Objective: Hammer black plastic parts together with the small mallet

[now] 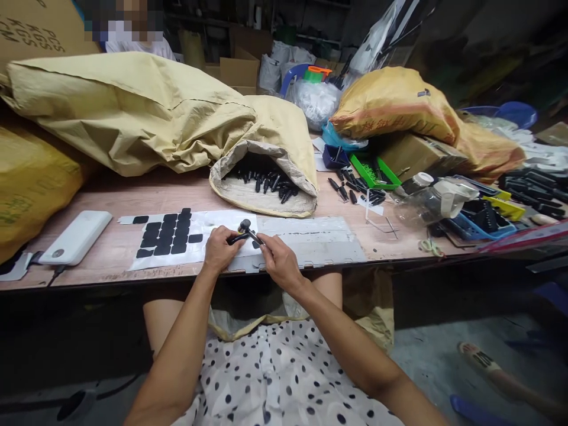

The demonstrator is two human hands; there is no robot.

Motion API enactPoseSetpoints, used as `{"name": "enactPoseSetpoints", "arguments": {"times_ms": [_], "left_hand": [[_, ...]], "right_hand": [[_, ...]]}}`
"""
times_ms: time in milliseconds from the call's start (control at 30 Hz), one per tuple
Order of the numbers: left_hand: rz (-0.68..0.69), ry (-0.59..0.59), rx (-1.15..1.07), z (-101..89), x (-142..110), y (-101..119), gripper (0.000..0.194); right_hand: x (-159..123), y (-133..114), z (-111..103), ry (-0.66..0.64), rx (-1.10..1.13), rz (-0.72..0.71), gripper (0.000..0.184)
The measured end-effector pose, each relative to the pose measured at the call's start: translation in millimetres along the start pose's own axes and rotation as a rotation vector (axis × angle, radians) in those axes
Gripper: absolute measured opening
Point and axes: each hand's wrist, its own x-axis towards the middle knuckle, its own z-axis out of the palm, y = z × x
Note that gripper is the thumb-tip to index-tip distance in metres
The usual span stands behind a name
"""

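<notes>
Over the front edge of the table, my left hand (220, 247) and my right hand (280, 260) come close together. The fingers of my left hand are closed on a black part with a round head (244, 226). My right hand pinches a dark, rod-like end just to the right of it; whether this is one piece or two I cannot tell. Beneath them lie a white backing sheet (208, 222) with several black rounded pads (166, 234), and a grey flat board (310, 236). Beyond my hands, an open sack (266, 204) holds several small black parts (270, 183).
Large sacks (133, 106) fill the back left; a white power bank (77, 236) lies left. To the right are a green tray (375, 171), a clear plastic jar (421, 207), a blue basket (483, 225) and scissors (430, 247). A person (137, 41) sits opposite.
</notes>
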Motion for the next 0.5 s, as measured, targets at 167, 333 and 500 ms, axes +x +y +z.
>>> {"name": "enactPoseSetpoints", "arguments": {"times_ms": [167,333,500], "left_hand": [[0.002,0.008,-0.007,-0.3,0.3,0.7,0.006],[-0.001,0.014,-0.019,1.0,0.2,0.5,0.002],[0.012,0.02,-0.005,1.1,0.3,-2.5,0.006]], "right_hand": [[-4.7,-7.2,-1.5,-0.061,-0.145,-0.053,0.04],[-2.4,-8.2,-5.8,-0.07,-0.224,-0.035,0.041],[-2.4,-3.2,-6.5,-0.073,-0.243,-0.004,0.041]]}}
